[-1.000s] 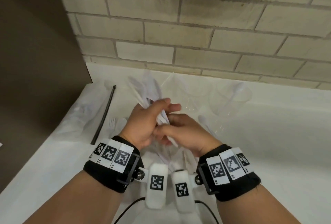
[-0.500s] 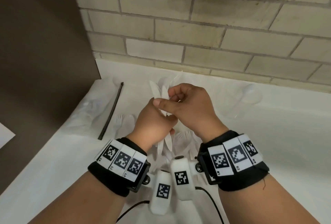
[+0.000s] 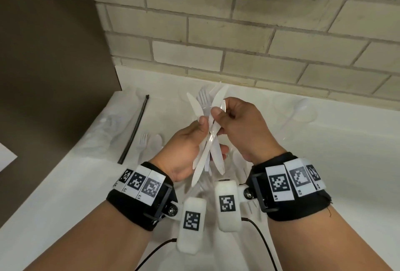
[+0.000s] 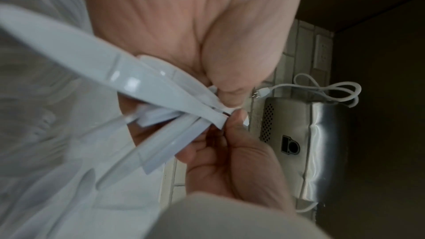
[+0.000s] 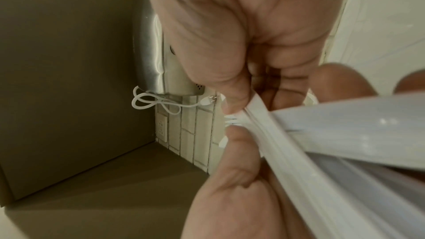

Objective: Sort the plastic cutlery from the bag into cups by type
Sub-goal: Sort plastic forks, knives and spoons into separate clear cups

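Above the white counter my left hand (image 3: 211,136) grips a bundle of white plastic knives (image 3: 207,147) by their middles, blades fanned up and down. My right hand (image 3: 219,109) pinches the upper end of one knife (image 3: 218,99) from that bundle between thumb and forefinger. In the left wrist view the knives (image 4: 142,86) cross under my thumb. The right wrist view shows the pinched knife (image 5: 276,134) close up. Behind the hands stands a clear cup with forks (image 3: 203,97), and at the right a clear cup with a spoon (image 3: 300,110).
A crumpled clear bag (image 3: 104,132) lies at the left with a black zip tie (image 3: 135,130) beside it. A loose fork (image 3: 144,143) and spoon (image 3: 155,143) lie near it. More cutlery lies under my wrists. A brick wall backs the counter, and a brown panel closes the left side.
Both hands have risen from the counter with the knives. My right hand moved from beside the left palm up to the top end of one knife, and the bundle has fanned out.
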The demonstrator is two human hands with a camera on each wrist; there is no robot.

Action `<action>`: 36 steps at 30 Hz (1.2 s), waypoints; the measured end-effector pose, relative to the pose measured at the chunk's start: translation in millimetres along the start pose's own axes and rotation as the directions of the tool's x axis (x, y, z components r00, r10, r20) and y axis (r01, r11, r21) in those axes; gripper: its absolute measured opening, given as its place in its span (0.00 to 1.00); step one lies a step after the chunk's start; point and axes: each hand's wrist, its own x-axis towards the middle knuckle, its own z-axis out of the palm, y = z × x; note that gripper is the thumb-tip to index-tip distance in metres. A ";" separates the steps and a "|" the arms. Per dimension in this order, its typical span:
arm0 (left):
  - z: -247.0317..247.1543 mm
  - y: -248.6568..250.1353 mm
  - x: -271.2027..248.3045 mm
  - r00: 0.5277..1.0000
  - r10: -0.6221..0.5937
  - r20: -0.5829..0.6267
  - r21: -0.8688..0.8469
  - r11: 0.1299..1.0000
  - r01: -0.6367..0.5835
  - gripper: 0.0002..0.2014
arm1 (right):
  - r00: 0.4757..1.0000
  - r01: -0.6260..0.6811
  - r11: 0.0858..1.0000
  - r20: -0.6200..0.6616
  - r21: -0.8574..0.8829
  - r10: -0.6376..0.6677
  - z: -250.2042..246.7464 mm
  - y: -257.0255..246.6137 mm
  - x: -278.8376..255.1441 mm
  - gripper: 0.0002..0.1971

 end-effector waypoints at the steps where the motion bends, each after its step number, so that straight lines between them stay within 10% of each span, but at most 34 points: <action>1: 0.7 -0.1 0.2 1.000 -0.010 0.001 -0.036 0.999 0.010 0.28 | 1.000 -0.006 1.000 -0.008 0.005 0.006 0.4 0.9 0.3 0.11; 6: 0.5 1.2 1.0 0.999 -0.008 -0.050 -0.091 0.996 0.003 0.19 | 0.995 -0.066 0.981 -0.060 0.183 0.078 -3.4 1.4 -0.7 0.09; 13: 1.0 -0.7 6.5 0.961 0.079 -0.264 0.297 0.955 0.003 0.15 | 0.991 -0.013 0.958 -0.123 0.287 0.050 -3.2 -8.5 -0.6 0.08; 17: 5.2 1.0 4.2 0.960 0.116 -0.256 0.359 0.933 -0.017 0.15 | 0.998 -0.040 0.996 -0.042 0.074 0.043 2.1 -1.9 2.1 0.13; 36: -1.2 -2.5 -5.7 0.978 0.145 -0.150 0.470 0.881 -0.058 0.11 | 0.995 -0.097 0.984 0.043 0.149 0.091 7.7 -7.3 7.1 0.08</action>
